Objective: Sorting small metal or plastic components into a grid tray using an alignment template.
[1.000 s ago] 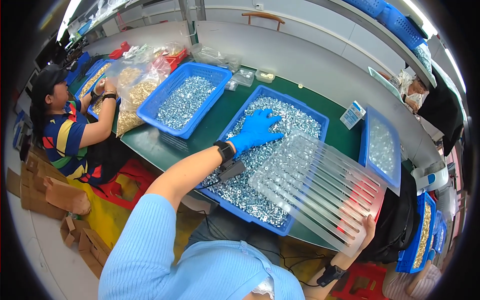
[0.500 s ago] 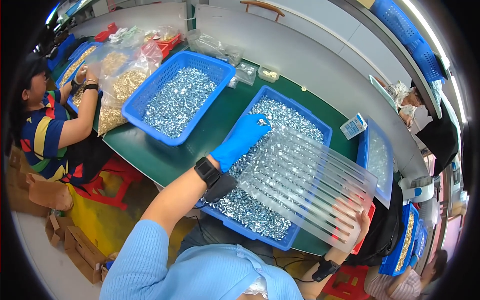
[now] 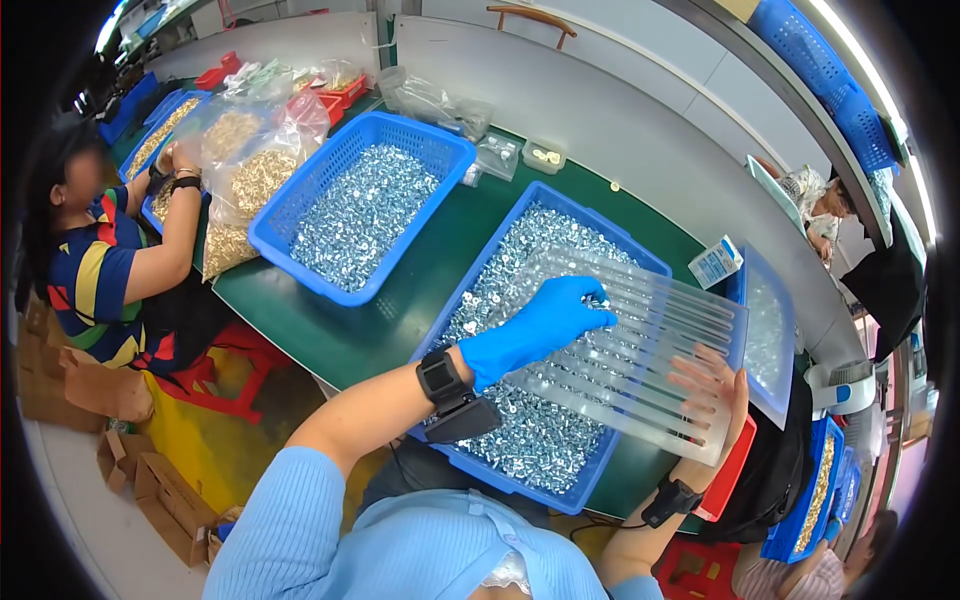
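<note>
My left hand (image 3: 545, 325), in a blue glove, is over a clear slotted plastic tray (image 3: 640, 330). Its fingers are curled closed around a few small silver screws (image 3: 597, 301). Held at its right end, the tray rests in my bare right hand (image 3: 722, 395), whose fingers show through the plastic from beneath. The tray has long parallel slots and is tilted above a blue bin (image 3: 455, 330) full of small silver screws. Part of the heap is seen through the tray, and other screws lie bare at the front and back of the bin.
A second blue basket (image 3: 262, 235) of silver screws stands left. Beyond it, a co-worker (image 3: 100, 240) handles brass-coloured pieces by clear bags (image 3: 262, 180). A small white box (image 3: 715, 262) and another blue bin (image 3: 775, 330) stand right. A red container (image 3: 728, 475) is below my right hand.
My left hand has moved right, from the bin's far left part to over the tray's middle. The tray's right end and my right hand have risen a little. The view has shifted slightly.
</note>
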Motion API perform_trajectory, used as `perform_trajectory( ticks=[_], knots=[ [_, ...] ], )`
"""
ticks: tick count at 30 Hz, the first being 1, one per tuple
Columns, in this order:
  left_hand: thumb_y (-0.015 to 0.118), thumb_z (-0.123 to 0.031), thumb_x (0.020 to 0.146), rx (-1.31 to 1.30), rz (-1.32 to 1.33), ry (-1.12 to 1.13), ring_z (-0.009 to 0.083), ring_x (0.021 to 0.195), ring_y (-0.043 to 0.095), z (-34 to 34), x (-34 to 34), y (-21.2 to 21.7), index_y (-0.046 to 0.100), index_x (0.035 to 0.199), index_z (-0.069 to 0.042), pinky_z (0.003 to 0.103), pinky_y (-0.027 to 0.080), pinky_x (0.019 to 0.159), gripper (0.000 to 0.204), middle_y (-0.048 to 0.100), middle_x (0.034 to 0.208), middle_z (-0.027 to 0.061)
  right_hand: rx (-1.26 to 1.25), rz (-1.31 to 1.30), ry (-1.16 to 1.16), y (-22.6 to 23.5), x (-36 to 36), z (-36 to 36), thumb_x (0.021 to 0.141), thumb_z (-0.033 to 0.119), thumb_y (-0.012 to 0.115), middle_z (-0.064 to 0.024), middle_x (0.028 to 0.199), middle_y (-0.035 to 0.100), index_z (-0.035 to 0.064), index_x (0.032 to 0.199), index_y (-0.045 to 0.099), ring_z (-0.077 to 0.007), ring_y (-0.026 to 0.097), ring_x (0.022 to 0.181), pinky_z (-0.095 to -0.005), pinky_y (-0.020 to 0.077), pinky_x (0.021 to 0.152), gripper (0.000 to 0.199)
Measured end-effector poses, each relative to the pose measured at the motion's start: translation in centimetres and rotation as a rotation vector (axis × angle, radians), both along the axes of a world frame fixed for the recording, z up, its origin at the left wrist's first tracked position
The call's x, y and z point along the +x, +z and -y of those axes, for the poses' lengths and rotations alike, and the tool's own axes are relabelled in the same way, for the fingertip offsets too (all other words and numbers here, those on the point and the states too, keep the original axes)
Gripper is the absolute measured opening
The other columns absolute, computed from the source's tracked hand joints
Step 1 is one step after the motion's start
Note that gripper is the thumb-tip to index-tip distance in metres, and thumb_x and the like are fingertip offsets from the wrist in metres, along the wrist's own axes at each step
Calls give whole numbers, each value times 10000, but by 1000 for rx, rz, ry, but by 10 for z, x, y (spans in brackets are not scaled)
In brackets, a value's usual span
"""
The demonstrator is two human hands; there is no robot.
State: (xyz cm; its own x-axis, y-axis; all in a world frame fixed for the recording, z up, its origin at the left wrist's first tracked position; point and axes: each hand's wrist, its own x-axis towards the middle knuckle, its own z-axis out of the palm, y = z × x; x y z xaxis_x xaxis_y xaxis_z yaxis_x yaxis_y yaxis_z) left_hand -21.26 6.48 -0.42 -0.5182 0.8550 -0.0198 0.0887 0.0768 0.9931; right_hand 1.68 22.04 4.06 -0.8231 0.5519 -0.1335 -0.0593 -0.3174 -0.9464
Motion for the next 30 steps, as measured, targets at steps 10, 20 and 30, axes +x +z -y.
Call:
perform_trajectory(
  ticks=[10,20,30],
  knots=[
    [604,-220,837,271,666,424,101,657,558,16,-28,-25,579,967,-50,227,416,489,215,576,792,25,121,-68,-35,-8,-4,-7,924,496,327,-254,1039,602,-69,1203,464,-276,646,848,-259,546,585,645],
    [548,-87,869,569,827,251,166,812,583,-8,4,-16,540,1101,-14,302,497,742,243,590,903,60,183,-111,-43,-13,4,-13,845,468,439,-242,1029,615,-53,1211,466,-276,654,830,-245,525,581,638],
    [498,-117,904,613,668,337,181,897,553,-3,-29,-33,560,1053,-4,325,461,815,197,582,978,81,141,-108,-32,-12,7,-18,838,409,466,-266,1031,606,-50,1213,452,-329,653,835,-274,520,587,593]
  ],
)
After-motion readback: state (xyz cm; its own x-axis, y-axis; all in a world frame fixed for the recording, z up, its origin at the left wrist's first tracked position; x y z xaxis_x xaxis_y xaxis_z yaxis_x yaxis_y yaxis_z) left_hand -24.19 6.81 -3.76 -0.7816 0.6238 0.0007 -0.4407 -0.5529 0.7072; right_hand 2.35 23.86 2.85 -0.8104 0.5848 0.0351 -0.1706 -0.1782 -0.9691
